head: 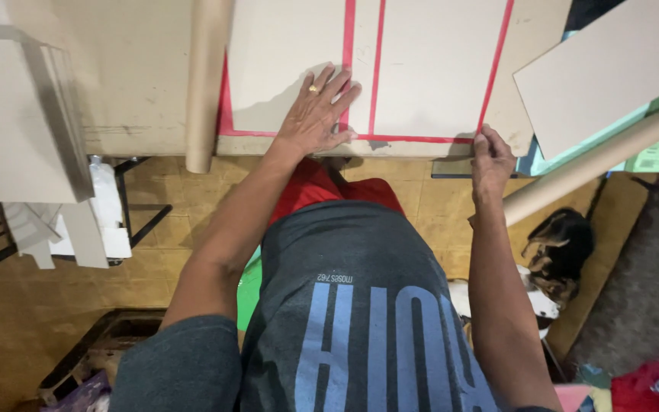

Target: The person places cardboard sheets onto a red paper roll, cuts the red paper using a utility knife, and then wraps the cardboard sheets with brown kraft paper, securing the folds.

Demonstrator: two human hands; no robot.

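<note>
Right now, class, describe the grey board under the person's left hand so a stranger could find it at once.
Start at the worktable along the top. On its near edge lies a flat grey board, pressed down by the left hand. Unlike the bare loose board to the right, it lies on red sheet showing as a border.

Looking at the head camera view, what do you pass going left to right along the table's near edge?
Stack of grey boards → cardboard tube → left hand flat on the red-edged board → right hand pinching the red tape at the board's corner → second, slanted cardboard tube.
</note>
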